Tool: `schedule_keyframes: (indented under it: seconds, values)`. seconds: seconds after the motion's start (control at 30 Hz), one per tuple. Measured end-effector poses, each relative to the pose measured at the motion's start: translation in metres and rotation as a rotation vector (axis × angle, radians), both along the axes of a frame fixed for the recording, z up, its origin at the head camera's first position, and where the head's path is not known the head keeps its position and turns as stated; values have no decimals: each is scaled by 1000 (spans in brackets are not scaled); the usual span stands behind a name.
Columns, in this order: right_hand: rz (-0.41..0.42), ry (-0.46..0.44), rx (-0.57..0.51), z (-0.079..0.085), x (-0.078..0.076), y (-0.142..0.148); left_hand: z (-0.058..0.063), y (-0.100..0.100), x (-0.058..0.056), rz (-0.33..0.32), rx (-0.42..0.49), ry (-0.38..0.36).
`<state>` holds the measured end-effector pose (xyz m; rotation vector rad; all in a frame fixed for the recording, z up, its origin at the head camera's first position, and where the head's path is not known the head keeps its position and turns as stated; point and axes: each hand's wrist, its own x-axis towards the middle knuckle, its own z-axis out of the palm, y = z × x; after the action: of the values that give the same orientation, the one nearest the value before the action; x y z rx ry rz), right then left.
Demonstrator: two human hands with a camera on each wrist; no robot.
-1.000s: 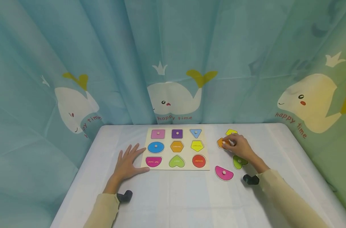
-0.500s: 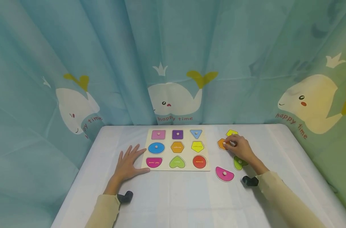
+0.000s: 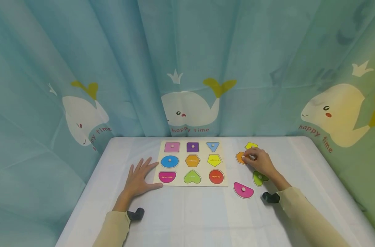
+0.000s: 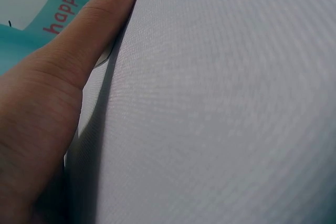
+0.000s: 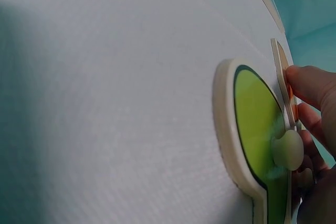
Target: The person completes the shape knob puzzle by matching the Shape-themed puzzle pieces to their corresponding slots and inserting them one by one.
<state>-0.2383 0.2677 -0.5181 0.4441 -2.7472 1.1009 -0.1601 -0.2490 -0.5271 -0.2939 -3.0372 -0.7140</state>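
A cream shape-puzzle board [image 3: 180, 166] lies on the table. Its pink, purple, light blue triangle and blue oval spots hold knobbed pieces. My left hand [image 3: 138, 180] rests beside the board's left side, fingers spread, with the thumb [image 4: 94, 22] and a fingertip at its edge. To the board's right, my right hand [image 3: 263, 164] pinches the white knob of an orange hexagon puzzle piece [image 3: 240, 158]. That piece lies on or close over the cloth. Under my right wrist is a green heart piece [image 5: 254, 114] with a pale knob.
A yellow pentagon piece [image 3: 250, 145] lies just behind the right hand. Nearer the front is a magenta half-round piece [image 3: 241, 192]. A white cloth covers the table [image 3: 202, 216], and a blue whale-print curtain [image 3: 252, 103] hangs along its back and sides.
The view has tilted up slightly, so everything sits a little lower in it. Both hands keep their places; the right fingers stay at the orange hexagon's knob.
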Motion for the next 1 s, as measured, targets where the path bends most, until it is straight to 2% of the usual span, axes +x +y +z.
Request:
schedule_keyframes:
  seconds: [0.4, 0.6, 1.0]
  values:
    - [4, -18, 20, 1, -2, -2, 1, 0, 0, -6, 6, 0]
    - [9, -69, 80, 12, -3, -7, 1, -1, 1, -11, 7, -8]
    - [108, 7, 40, 41, -14, -34, 4, 0, 2, -13, 8, 0]
